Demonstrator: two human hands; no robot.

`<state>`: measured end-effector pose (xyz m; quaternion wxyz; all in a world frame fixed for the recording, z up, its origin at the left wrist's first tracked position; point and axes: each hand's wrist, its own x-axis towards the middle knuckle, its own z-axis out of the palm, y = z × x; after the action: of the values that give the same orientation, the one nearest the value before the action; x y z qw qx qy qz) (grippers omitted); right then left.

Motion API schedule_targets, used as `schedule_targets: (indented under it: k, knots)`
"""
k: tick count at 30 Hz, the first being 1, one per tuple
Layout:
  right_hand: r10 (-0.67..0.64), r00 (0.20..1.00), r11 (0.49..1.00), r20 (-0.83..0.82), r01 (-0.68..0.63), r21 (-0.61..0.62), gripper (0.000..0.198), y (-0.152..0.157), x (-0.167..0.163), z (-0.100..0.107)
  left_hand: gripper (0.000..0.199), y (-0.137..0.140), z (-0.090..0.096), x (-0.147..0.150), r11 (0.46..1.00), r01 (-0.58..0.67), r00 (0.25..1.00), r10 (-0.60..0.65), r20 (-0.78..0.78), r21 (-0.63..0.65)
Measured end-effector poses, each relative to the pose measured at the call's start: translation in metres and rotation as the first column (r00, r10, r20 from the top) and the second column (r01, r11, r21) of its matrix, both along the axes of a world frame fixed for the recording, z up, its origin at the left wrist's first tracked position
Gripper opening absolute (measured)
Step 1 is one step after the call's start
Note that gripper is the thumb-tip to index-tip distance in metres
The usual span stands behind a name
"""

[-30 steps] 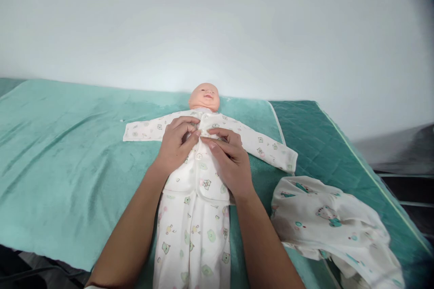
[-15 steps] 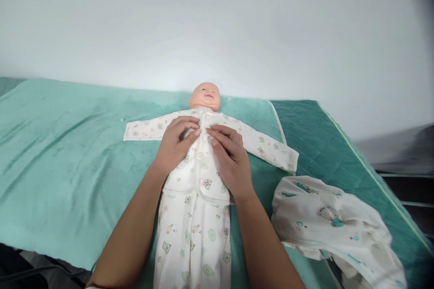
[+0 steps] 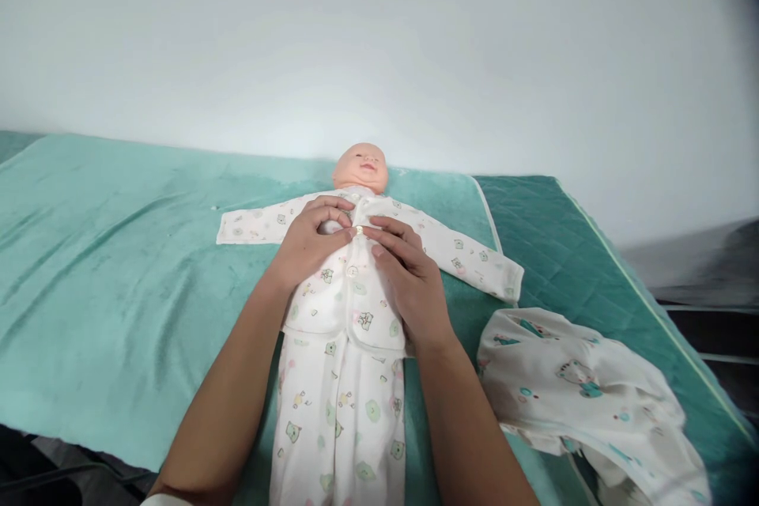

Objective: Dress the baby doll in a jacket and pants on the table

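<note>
A baby doll [image 3: 360, 167] lies on its back, dressed in a white printed baby shirt [image 3: 361, 296] and matching pants [image 3: 337, 419]. My left hand [image 3: 317, 239] rests on the chest, thumb and bent fingers closed on the shirt's front edge beside an upper button [image 3: 358, 230]. From the other side, my right hand [image 3: 409, 269] pinches the cloth at the same button, its index fingertip against it. The fingertips partly cover the button, so whether it is through its hole I cannot tell. A lower button [image 3: 352, 272] shows on the front opening. Both sleeves stretch outward.
Under the doll spreads a light green blanket [image 3: 107, 277], over a darker quilted cover [image 3: 569, 253]. A crumpled white printed baby garment [image 3: 587, 387] lies at the right. Behind the bed rises a pale wall [image 3: 379, 39].
My left thumb has shifted slightly right onto the button, and its fingers have bent a little more. My right hand stays almost in place. The view has moved very slightly.
</note>
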<state>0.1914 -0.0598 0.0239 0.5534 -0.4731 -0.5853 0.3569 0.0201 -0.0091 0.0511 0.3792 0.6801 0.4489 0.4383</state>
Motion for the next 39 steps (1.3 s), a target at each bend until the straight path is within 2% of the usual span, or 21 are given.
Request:
schedule_targets:
  k: [9,13,18,25,32,39]
  knots:
    - [0.024,1.000,1.000,-0.016,-0.024,0.018,0.026,0.000,0.001,-0.002,0.004,-0.005,0.000,0.001,0.998,-0.041,0.999,0.041,-0.001,0.043]
    - [0.010,0.998,0.997,0.065,-0.015,0.078,0.030,0.000,0.000,-0.001,0.003,-0.005,-0.004,-0.001,0.996,-0.043,0.999,0.041,0.017,0.080]
    - [-0.007,0.980,0.991,0.197,-0.020,0.133,0.034,-0.002,-0.001,0.003,0.010,-0.004,-0.007,-0.005,0.997,0.022,0.998,-0.027,0.065,0.080]
    - [-0.108,0.925,0.961,0.366,0.003,0.276,0.040,-0.004,-0.006,0.004,0.012,-0.006,-0.007,-0.006,0.993,0.048,0.994,-0.059,0.096,0.105]
    - [-0.163,0.889,0.938,0.427,0.005,0.347,0.041,-0.005,-0.006,0.005,0.008,-0.005,-0.012,-0.005,0.995,-0.020,0.997,0.013,0.077,0.099]
    - [-0.156,0.892,0.942,0.425,0.004,0.336,0.040,-0.006,-0.007,0.007,0.016,-0.007,-0.010,-0.006,0.995,0.016,0.999,-0.020,0.045,0.097]
